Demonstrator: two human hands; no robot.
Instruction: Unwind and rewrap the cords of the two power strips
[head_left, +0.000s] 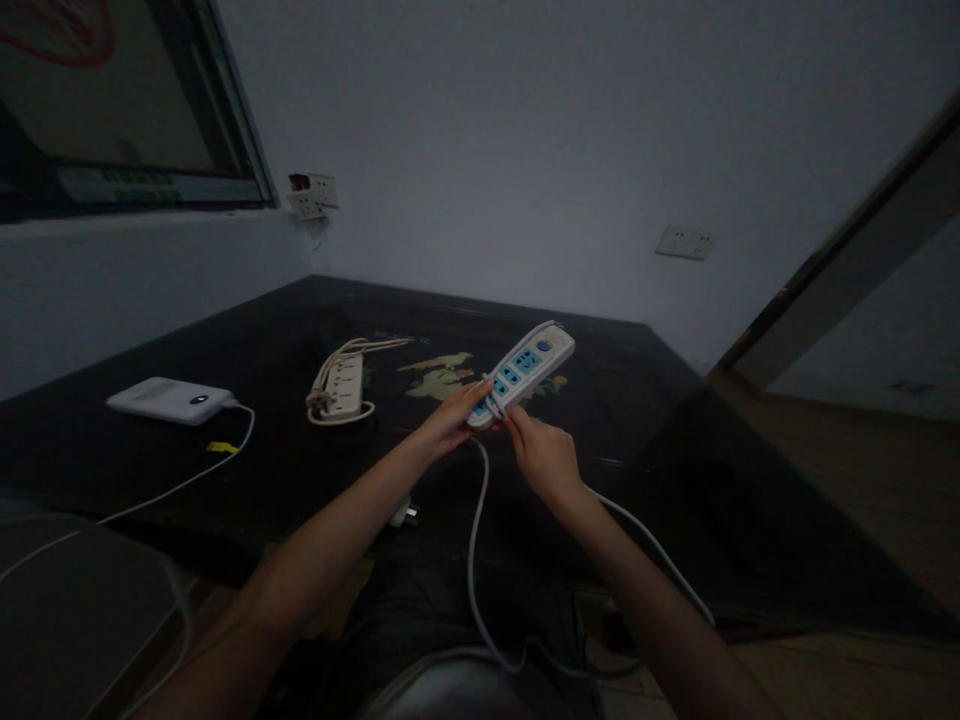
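Observation:
A white power strip point(551, 350) with blue sockets is held up at a tilt over the dark table. My left hand point(452, 418) grips its near end, thumb on top across the sockets. Its white cord point(480, 500) wraps around that end and also runs along the strip's far side. Beside the near end, my right hand point(546, 455) pinches the cord with fingers closed. From there the cord hangs in a loop toward my lap and passes under my right forearm. A white plug point(405, 514) with metal prongs shows just behind my left forearm.
On the dark table point(600, 420) lies a second power strip point(345, 385) with its cord bundled around it. A white device point(172, 399) with a cable and yellow tag point(223, 447) sits at left. Wall sockets point(685, 242) are behind. A grey seat point(75, 610) stands lower left.

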